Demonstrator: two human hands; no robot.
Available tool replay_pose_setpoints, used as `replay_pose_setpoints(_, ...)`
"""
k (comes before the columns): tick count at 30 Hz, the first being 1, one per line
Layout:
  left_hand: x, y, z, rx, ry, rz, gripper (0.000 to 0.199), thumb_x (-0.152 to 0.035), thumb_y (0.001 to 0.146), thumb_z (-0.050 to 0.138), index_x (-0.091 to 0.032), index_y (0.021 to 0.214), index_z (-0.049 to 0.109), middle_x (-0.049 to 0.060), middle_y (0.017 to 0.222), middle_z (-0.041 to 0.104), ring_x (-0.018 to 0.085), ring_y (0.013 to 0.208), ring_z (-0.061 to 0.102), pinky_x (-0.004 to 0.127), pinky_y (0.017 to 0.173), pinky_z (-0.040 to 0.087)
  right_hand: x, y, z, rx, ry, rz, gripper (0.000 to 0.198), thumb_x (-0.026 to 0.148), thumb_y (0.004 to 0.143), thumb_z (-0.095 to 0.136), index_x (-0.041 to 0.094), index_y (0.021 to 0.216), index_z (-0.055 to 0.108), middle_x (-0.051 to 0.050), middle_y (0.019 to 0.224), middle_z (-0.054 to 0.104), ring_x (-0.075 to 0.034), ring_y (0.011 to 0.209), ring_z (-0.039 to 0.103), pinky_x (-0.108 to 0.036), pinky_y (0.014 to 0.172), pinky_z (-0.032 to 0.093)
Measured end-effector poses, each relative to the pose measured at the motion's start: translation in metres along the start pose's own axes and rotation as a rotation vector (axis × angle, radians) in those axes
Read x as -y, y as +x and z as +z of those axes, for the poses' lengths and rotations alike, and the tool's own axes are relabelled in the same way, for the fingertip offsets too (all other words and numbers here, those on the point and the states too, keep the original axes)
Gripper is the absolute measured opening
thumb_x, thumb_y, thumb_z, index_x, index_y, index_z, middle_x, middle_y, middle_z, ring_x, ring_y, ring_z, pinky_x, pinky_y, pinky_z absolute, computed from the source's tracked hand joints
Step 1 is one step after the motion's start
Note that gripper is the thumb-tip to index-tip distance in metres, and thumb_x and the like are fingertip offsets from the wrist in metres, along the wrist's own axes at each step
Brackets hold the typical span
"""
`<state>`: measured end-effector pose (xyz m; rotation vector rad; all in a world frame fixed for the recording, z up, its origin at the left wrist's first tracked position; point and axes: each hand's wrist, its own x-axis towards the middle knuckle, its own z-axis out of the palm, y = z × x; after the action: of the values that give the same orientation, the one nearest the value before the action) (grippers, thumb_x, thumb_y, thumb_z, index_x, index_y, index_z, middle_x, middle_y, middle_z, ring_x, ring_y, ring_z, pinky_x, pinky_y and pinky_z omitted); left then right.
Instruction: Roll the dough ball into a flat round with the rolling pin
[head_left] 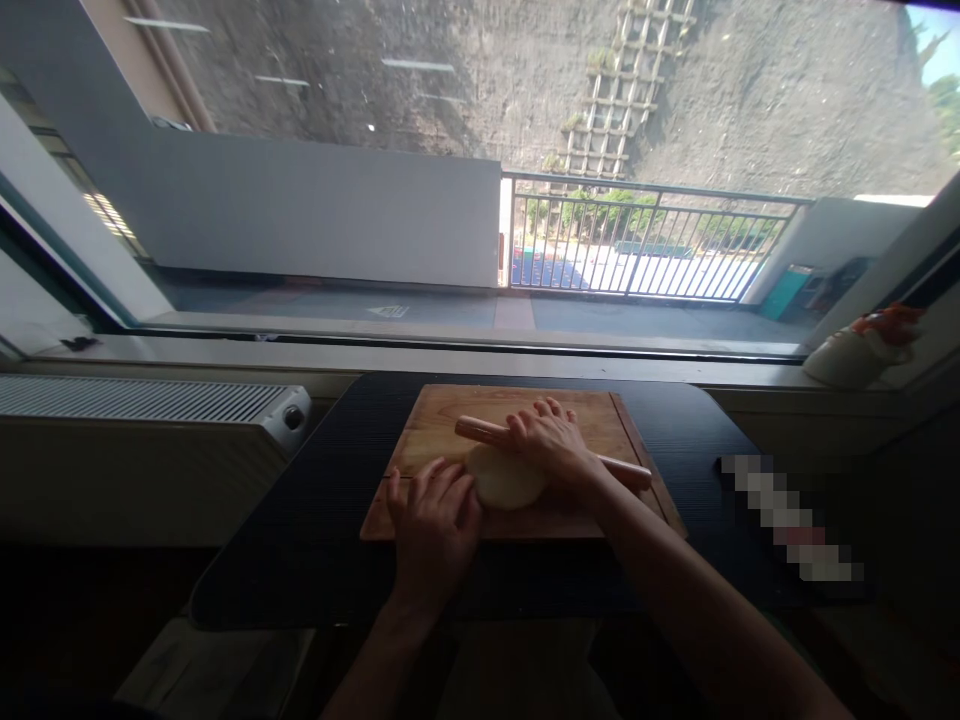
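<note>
A pale, flat round of dough (507,478) lies on a wooden board (442,405). Across its far edge a wooden rolling pin (624,470) runs at a slant, lower at its right end. My right hand (551,438) rests over the pin's middle, gripping it from above, with fingertips reaching past it toward the board. At the dough's left edge is my left hand (435,515), its fingers spread over the board and its inner side touching the dough. Part of the pin is hidden beneath my right hand and forearm.
The board sits on a dark table (315,530) below a wide window. To the left stands a white radiator (150,440). A blurred-out flat item (791,520) lies at the table's right edge. A pale ornament (855,350) stands on the sill at right.
</note>
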<state>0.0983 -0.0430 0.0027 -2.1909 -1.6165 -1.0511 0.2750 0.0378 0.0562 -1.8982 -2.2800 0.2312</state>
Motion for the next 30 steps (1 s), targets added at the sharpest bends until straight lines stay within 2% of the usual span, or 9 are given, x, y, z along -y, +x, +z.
replay_pose_setpoints(3,-0.001,-0.001,0.001,0.009,-0.006,-0.02,0.021,-0.024,0.082,0.051,-0.023,0.098,0.064,0.004,0.11,0.066,0.027,0.117,0.047,0.057,0.107,0.006,-0.001,0.003,0.001,0.014,0.026,0.005,0.05,0.048,0.093,0.015,0.025,0.107,0.057,-0.011,0.126,0.047,-0.029,0.124,0.028,-0.054,0.096,0.023)
replay_pose_setpoints(7,-0.004,0.0,0.0,0.024,-0.084,-0.057,0.02,-0.025,0.081,0.051,-0.022,0.096,0.064,0.004,0.107,0.067,0.027,0.115,0.05,0.057,0.107,0.011,0.0,-0.001,0.006,-0.082,0.013,-0.069,0.054,0.052,0.092,0.012,0.026,0.111,0.055,-0.008,0.131,0.043,-0.027,0.13,0.017,-0.051,0.101,0.015)
replay_pose_setpoints(9,-0.005,0.006,0.0,0.036,-0.173,-0.166,0.02,-0.027,0.08,0.052,-0.021,0.094,0.064,0.005,0.103,0.067,0.026,0.108,0.054,0.053,0.103,0.025,-0.002,0.002,0.006,-0.069,0.023,-0.015,0.054,0.051,0.093,0.012,0.025,0.112,0.056,-0.009,0.131,0.043,-0.027,0.129,0.018,-0.052,0.1,0.016)
replay_pose_setpoints(12,-0.004,0.021,-0.003,0.103,-0.378,-0.403,0.023,-0.033,0.077,0.054,-0.021,0.095,0.061,0.006,0.094,0.068,0.023,0.094,0.06,0.043,0.087,0.044,-0.004,0.011,0.006,-0.022,0.058,0.084,0.053,0.049,0.093,0.013,0.024,0.112,0.056,-0.011,0.131,0.044,-0.028,0.127,0.023,-0.053,0.098,0.021)
replay_pose_setpoints(16,0.001,0.042,-0.006,0.243,-0.718,-0.618,0.031,-0.037,0.074,0.057,-0.018,0.098,0.056,0.005,0.09,0.066,0.018,0.082,0.064,0.033,0.074,0.05,-0.003,0.015,0.007,-0.07,0.06,0.027,0.053,0.048,0.093,0.013,0.024,0.111,0.057,-0.009,0.134,0.041,-0.027,0.131,0.017,-0.054,0.101,0.015)
replay_pose_setpoints(20,0.005,0.054,-0.005,0.292,-0.839,-0.729,0.045,-0.039,0.072,0.06,-0.015,0.11,0.051,0.007,0.089,0.067,0.016,0.074,0.064,0.03,0.067,0.05,-0.003,0.012,0.005,-0.09,0.081,0.09,0.05,0.045,0.093,0.016,0.021,0.107,0.058,-0.012,0.13,0.044,-0.029,0.129,0.022,-0.055,0.1,0.017)
replay_pose_setpoints(23,0.008,0.059,-0.004,0.377,-0.791,-0.742,0.043,-0.042,0.073,0.059,-0.014,0.105,0.055,0.005,0.076,0.067,0.016,0.066,0.063,0.028,0.06,0.049,-0.004,0.006,0.005,-0.096,0.097,0.075,0.048,0.042,0.093,0.018,0.02,0.107,0.058,-0.012,0.131,0.044,-0.028,0.13,0.022,-0.054,0.101,0.017)
replay_pose_setpoints(26,0.009,0.062,-0.002,0.484,-0.695,-0.647,0.034,-0.045,0.072,0.058,-0.015,0.085,0.061,0.003,0.067,0.066,0.017,0.064,0.062,0.026,0.057,0.046,-0.004,0.003,0.005,-0.13,0.106,-0.006,0.048,0.043,0.093,0.018,0.022,0.108,0.058,-0.009,0.134,0.042,-0.027,0.132,0.017,-0.053,0.103,0.014)
replay_pose_setpoints(30,0.007,0.062,0.0,0.526,-0.617,-0.562,0.032,-0.048,0.072,0.055,-0.016,0.072,0.061,0.002,0.068,0.066,0.017,0.065,0.061,0.024,0.056,0.042,-0.007,0.01,-0.002,-0.09,0.089,0.121,0.047,0.04,0.093,0.019,0.02,0.103,0.06,-0.013,0.126,0.048,-0.028,0.127,0.027,-0.054,0.1,0.02)
